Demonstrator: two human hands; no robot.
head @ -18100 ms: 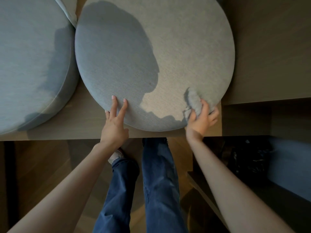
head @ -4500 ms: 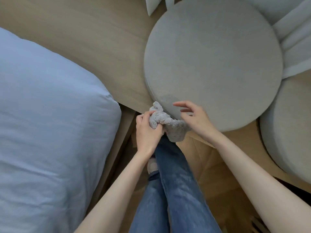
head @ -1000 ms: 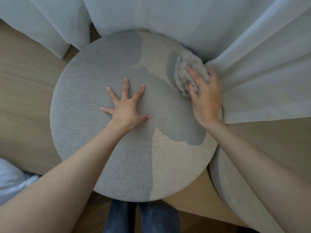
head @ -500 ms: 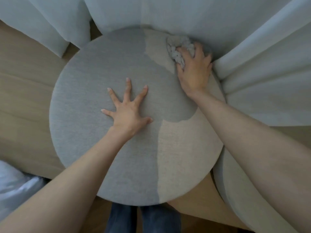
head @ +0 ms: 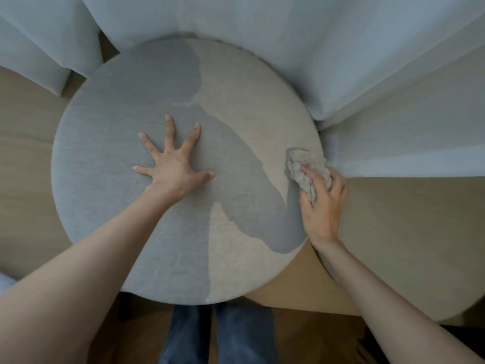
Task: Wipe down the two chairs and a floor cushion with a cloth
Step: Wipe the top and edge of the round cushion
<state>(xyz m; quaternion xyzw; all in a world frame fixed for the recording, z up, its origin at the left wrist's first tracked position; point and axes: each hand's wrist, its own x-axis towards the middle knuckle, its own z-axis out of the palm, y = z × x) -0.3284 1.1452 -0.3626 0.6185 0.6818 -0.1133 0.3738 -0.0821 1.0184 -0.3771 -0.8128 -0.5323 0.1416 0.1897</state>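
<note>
A round grey fabric cushion [head: 105, 206] fills the middle of the head view, lying on a wooden platform. My left hand [head: 173, 164] presses flat on its centre with fingers spread. My right hand [head: 322, 203] grips a crumpled grey cloth [head: 301, 166] at the cushion's right edge, the cloth touching the fabric. My shadow covers much of the cushion's top.
White curtains [head: 288, 35] hang along the far side and drape to the right of the cushion. A second round cushion [head: 409, 245] lies at the right, touching the first. The wooden platform [head: 23, 153] shows at the left. My legs in jeans [head: 217, 334] stand below.
My right hand has slid the cloth from the cushion's far edge round to its right edge, nearer to me. My left hand has stayed pressed on the centre.
</note>
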